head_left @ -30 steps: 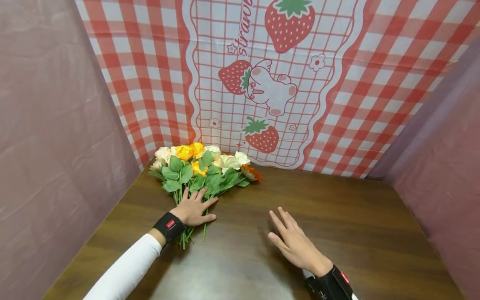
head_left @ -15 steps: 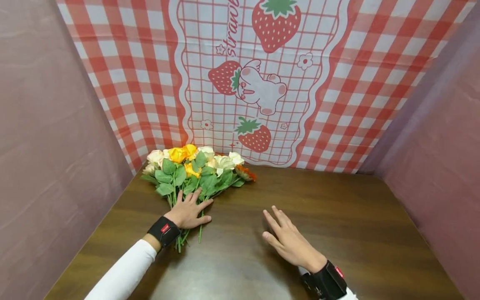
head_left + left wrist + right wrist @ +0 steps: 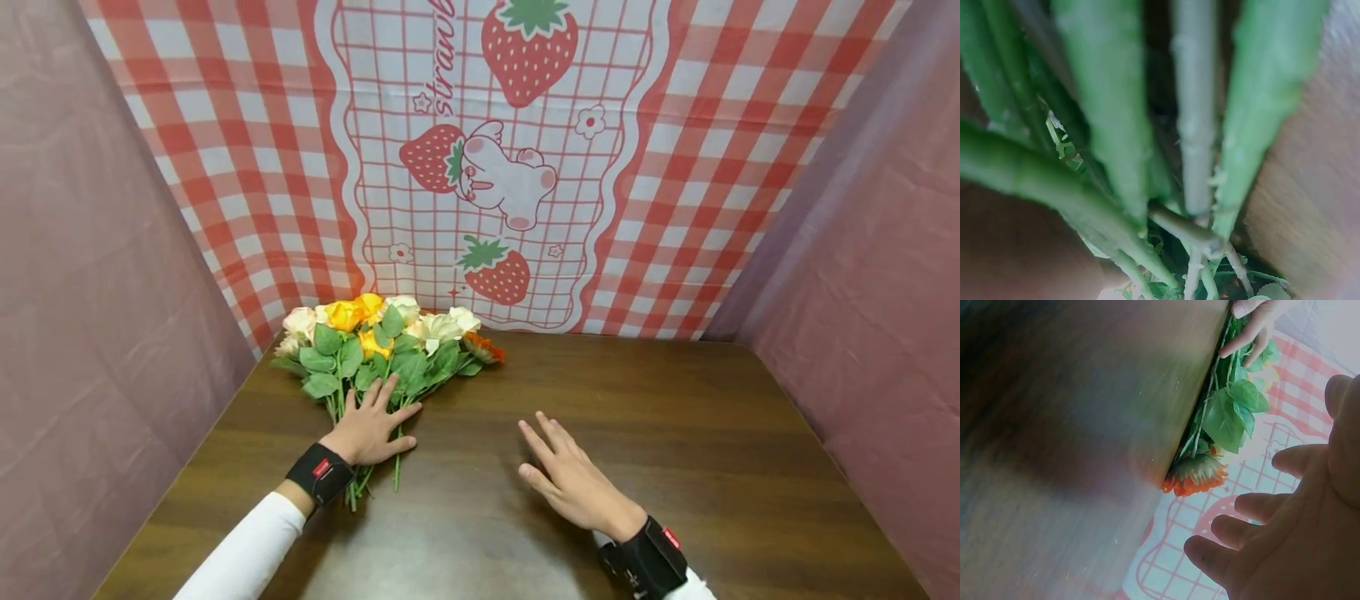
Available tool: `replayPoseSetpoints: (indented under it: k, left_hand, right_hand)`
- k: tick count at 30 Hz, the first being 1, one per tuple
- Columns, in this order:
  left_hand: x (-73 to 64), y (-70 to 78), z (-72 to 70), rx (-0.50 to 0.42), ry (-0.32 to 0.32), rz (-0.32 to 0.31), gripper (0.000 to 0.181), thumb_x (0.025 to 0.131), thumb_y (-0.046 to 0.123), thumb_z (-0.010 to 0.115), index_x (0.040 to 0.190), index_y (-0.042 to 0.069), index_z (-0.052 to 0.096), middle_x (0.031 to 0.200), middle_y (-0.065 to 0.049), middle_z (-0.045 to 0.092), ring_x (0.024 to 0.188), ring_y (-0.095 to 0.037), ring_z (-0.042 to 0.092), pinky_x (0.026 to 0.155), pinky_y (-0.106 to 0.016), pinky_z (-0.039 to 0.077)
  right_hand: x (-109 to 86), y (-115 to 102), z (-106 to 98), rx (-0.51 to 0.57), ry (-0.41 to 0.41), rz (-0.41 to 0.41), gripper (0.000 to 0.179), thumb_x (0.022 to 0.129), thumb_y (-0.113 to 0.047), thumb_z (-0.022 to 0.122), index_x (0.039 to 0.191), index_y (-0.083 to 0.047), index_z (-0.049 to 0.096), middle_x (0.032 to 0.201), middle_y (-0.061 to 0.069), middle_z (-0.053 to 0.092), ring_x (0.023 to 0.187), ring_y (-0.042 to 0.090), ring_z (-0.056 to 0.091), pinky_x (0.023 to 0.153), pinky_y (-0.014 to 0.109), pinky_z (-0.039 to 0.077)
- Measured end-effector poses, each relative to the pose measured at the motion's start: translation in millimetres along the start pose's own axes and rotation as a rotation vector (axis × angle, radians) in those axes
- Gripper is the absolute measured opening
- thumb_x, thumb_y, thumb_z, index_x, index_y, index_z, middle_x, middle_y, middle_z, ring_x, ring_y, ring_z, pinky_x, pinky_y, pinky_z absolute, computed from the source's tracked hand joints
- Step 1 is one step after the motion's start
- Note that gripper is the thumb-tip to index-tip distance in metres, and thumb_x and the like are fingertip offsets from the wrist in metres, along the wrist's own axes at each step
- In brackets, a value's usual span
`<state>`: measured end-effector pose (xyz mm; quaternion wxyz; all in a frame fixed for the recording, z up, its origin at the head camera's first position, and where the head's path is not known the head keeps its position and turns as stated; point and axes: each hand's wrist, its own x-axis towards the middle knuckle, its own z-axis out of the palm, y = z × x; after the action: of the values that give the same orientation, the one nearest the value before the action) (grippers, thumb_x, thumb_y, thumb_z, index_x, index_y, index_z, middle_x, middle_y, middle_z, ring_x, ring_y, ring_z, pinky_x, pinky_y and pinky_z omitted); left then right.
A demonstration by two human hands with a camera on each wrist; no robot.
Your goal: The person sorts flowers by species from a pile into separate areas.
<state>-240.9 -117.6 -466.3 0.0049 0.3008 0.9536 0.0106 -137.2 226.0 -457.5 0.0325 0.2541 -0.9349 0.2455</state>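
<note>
A bunch of flowers (image 3: 390,342) lies at the back left of the table, blooms toward the back cloth, in yellow, cream, pale pink and orange with green leaves. My left hand (image 3: 367,429) rests on its stems with fingers spread straight. Close-up green and brownish stems (image 3: 1110,125) fill the left wrist view. To the right, my right hand (image 3: 573,479) stays over the table with straight fingers, holding nothing. In the right wrist view its palm (image 3: 1297,537) faces the camera's scene, and an orange flower (image 3: 1197,475) shows beyond the fingers.
The brown wooden table (image 3: 675,433) extends to the right of the bunch. Behind it hangs a red and white checked cloth (image 3: 697,167) with strawberries. Pinkish curtains (image 3: 112,292) close off both sides.
The whole scene has slid left in the head view as the camera turned. Both hands keep their poses, the left on the stems and the right beside them.
</note>
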Motion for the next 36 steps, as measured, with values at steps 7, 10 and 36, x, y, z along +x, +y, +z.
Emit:
replayPoseSetpoints:
  k: [7, 10, 36]
  left_hand:
    - [-2.0, 1.9, -3.8, 0.025, 0.02, 0.008, 0.063, 0.087, 0.059, 0.045, 0.141, 0.027, 0.036, 0.151, -0.025, 0.007, 0.132, -0.046, 0.01, 0.095, -0.075, 0.017]
    - [-3.6, 2.8, -4.5, 0.026, 0.038, 0.017, 0.063, 0.087, 0.058, 0.047, 0.141, 0.026, 0.037, 0.151, -0.025, 0.007, 0.132, -0.046, 0.01, 0.095, -0.074, 0.018]
    - [-14.2, 30.1, -0.2, 0.06, 0.283, 0.044, 0.051, 0.081, 0.038, 0.065, 0.126, 0.016, 0.053, 0.134, -0.029, 0.037, 0.117, -0.043, 0.034, 0.09, -0.062, 0.035]
  right_hand:
    - [1.9, -2, -2, -0.009, 0.009, -0.006, 0.059, 0.096, -0.047, 0.036, 0.146, -0.023, 0.016, 0.152, 0.017, 0.014, 0.135, 0.031, 0.009, 0.102, 0.063, 0.023]
    - [1.8, -2, -1, -0.009, 0.012, -0.011, 0.06, 0.096, -0.047, 0.037, 0.146, -0.023, 0.016, 0.152, 0.018, 0.014, 0.135, 0.032, 0.01, 0.102, 0.063, 0.023]
    - [-4.1, -7, 1, 0.016, 0.015, -0.023, 0.059, 0.096, -0.046, 0.039, 0.146, -0.021, 0.02, 0.151, 0.019, 0.017, 0.134, 0.032, 0.011, 0.1, 0.063, 0.026]
